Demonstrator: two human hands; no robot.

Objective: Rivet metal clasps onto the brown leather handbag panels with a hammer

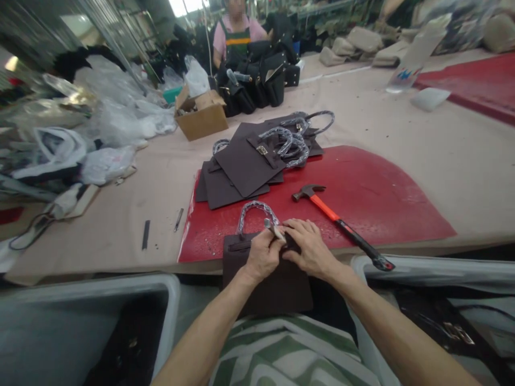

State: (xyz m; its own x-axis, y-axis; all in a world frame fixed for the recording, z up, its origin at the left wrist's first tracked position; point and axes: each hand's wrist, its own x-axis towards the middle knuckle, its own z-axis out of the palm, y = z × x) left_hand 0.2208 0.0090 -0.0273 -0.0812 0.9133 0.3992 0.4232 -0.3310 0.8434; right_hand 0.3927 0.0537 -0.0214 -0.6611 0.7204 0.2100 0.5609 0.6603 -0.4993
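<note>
A dark brown handbag panel [267, 292] hangs over the table's front edge. Its looped handle [257, 206] is wrapped in clear plastic and lies on the red mat. My left hand [261, 254] is closed around a small pale tool with a shiny end [274, 230], held over the panel's top edge; its exact kind is unclear. Close beside it, my right hand [308, 246] is closed on a dark brown part of the panel, thumb below and fingers above. A claw hammer [330, 212] with an orange and black handle lies right of my hands.
More brown panels [245, 166] with wrapped handles are piled on the red mat [382, 198]. A cardboard box [203, 120], black bags [257, 80] and a person stand beyond. Grey bins [173, 300] flank my lap. A clear bottle [414, 59] stands at right.
</note>
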